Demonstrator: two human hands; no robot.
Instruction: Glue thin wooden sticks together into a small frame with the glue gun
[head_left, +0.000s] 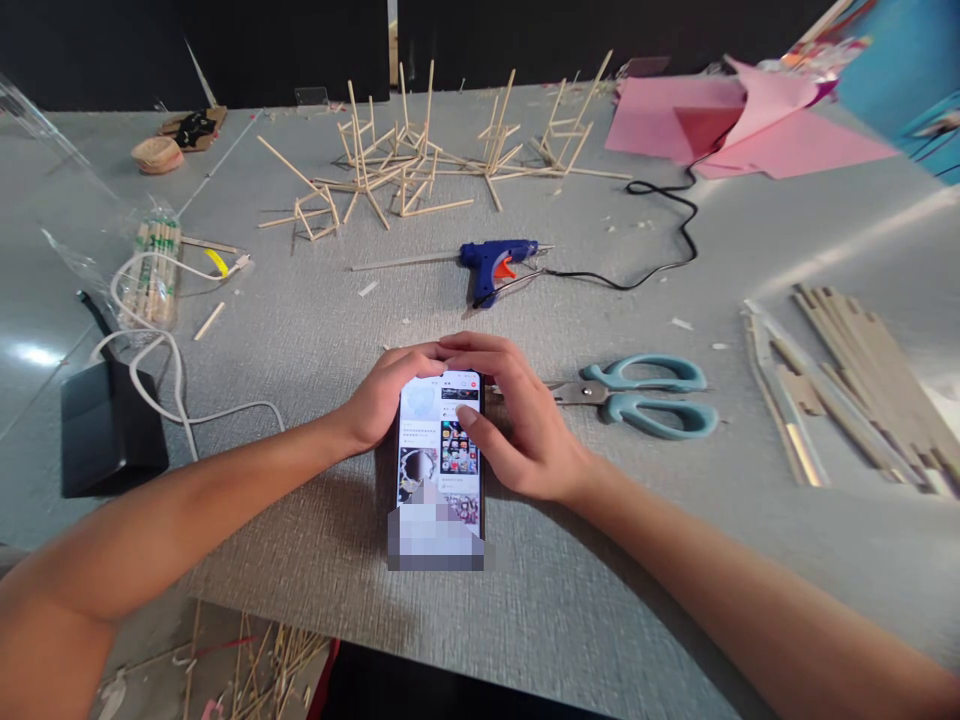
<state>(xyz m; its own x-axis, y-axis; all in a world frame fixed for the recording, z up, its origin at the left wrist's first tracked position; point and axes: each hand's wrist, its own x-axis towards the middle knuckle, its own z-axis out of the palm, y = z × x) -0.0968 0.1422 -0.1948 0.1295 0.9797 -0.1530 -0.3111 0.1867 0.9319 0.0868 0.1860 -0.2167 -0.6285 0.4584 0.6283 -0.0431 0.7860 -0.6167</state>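
A smartphone (439, 450) lies on the grey table mat with its screen lit. My left hand (382, 392) curls around the phone's left and top edge. My right hand (517, 425) wraps the right edge, its thumb resting on the screen. Both hands hold the phone near the table's front middle. Teal-handled scissors (645, 395) lie just right of my right hand. A blue glue gun (496, 264) with a glue stick in its back lies beyond the phone.
A stick framework (420, 160) stands at the back centre. Pink paper (742, 125) lies at back right, flat wooden strips (855, 380) at right. A black box (109, 430) with a white cable and a bag of sticks (154, 270) sit at left. The black cord (660, 230) trails from the glue gun.
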